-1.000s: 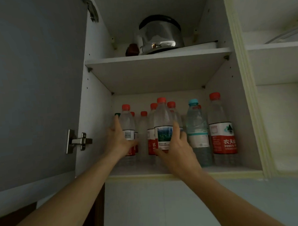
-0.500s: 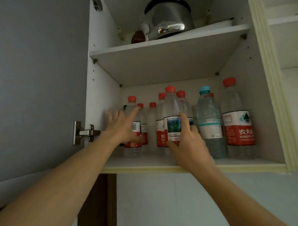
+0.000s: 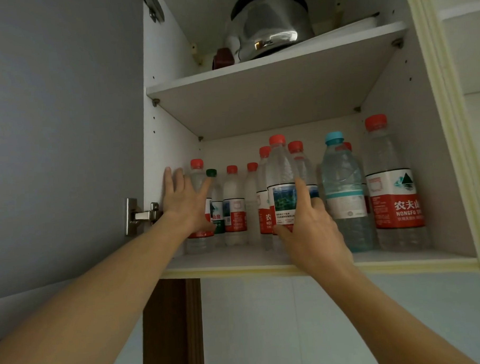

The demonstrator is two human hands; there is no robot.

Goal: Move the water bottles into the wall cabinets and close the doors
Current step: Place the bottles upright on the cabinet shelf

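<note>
Bottles upright, caps up; right hand (image 3: 312,228) grips front bottle (image 3: 281,180); left hand (image 3: 186,200) spread flat.

Dim, flat indoor light with a bluish-grey cast. The cabinet's back corners fall into soft shadow, darkest beneath the upper shelf (image 3: 269,70). A bright glint sits on the steel pot (image 3: 270,29). Wide-angle distortion bows the cabinet's right frame (image 3: 433,91). The open door (image 3: 60,121) and both forearms look soft, slightly smeared.
</note>
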